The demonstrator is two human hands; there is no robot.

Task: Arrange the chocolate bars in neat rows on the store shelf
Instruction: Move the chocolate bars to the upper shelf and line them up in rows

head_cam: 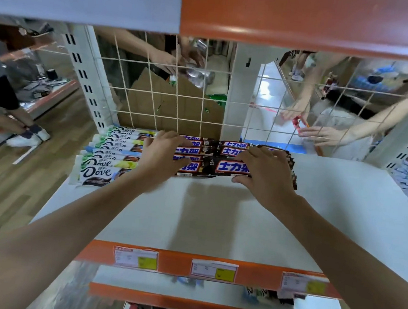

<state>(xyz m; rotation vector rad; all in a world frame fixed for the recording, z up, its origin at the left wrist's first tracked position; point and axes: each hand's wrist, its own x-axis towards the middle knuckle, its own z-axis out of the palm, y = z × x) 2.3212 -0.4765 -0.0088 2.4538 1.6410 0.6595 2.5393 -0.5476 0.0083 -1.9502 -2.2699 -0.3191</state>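
Several brown chocolate bars (231, 168) with blue-and-white labels lie in rows at the back of the white shelf (216, 218). My left hand (164, 155) rests on their left part with fingers curled over the bars. My right hand (263, 170) grips the right end of the front bar, thumb at its near edge. To the left, several white Dove bars (102, 167) lie stacked in a row reaching the shelf's left edge.
A white wire grid (178, 94) closes the shelf's back. Behind it, other people's hands (324, 134) and a cardboard box (172, 106) show. An orange shelf rail (212, 267) with price tags runs in front; another shelf (310, 17) hangs overhead.
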